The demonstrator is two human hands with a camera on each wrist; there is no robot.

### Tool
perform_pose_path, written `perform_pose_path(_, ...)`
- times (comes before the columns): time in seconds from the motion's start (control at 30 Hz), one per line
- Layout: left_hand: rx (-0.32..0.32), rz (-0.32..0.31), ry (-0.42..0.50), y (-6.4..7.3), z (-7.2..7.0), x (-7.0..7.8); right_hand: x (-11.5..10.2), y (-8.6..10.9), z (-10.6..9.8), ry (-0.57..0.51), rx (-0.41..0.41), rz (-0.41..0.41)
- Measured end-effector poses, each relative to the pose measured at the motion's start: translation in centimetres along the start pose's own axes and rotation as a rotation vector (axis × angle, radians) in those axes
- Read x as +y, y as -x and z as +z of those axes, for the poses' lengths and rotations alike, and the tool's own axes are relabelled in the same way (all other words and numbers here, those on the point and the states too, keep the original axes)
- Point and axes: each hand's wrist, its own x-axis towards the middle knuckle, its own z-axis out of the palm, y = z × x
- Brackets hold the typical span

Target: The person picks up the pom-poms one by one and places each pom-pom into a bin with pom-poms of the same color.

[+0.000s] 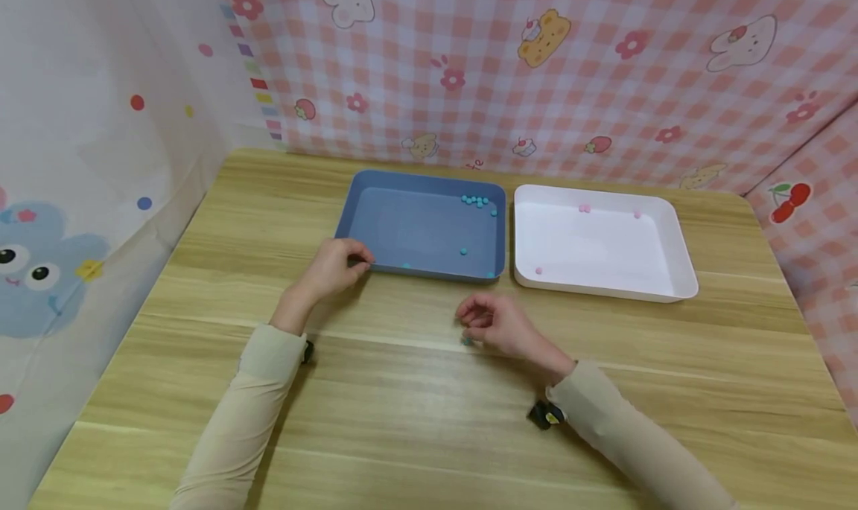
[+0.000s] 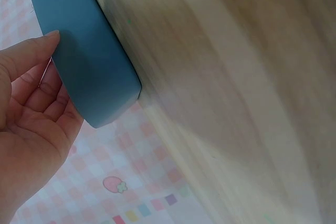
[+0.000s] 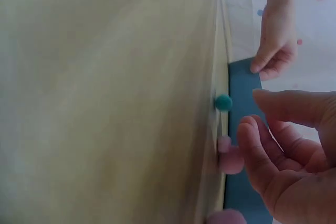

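Note:
My left hand [image 1: 335, 268] holds the front left corner of the blue tray [image 1: 402, 220], thumb on the outer wall and fingers over the rim. In the left wrist view, the thumb [image 2: 44, 45] lies against the tray's wall. My right hand [image 1: 499, 324] hovers over the table in front of the trays, its thumb and forefinger apart with nothing between them. Just by its fingertips lies a small teal ball [image 3: 223, 102] on the wood. Several pink balls [image 3: 231, 160] sit near those fingers in the right wrist view; the hand hides them from the head view.
Several teal balls [image 1: 479, 203] lie in the blue tray, mostly at its back right. Right beside it stands a white tray [image 1: 684, 279] with a few pink balls [image 1: 585, 208]. A checked cloth [image 1: 469, 123] hangs behind the wooden table [image 1: 375, 421].

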Motion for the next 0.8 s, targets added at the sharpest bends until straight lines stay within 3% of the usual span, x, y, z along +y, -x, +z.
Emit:
perform_pose_path(0.2,-0.006,0.002,-0.007,-0.06,-0.03,0.03,-0.12,0.63,0.27,0.081,-0.062,-0.047)
perform_pose_path(0.43,0.004,0.006,-0.006,0.03,0.05,0.04,-0.14,0.91,0.59,0.224,-0.11,-0.183)
perform_pose_path(0.8,0.05,0.072,-0.003,0.06,0.08,-0.15,-0.06,0.74,0.88,0.299,-0.145,-0.21)
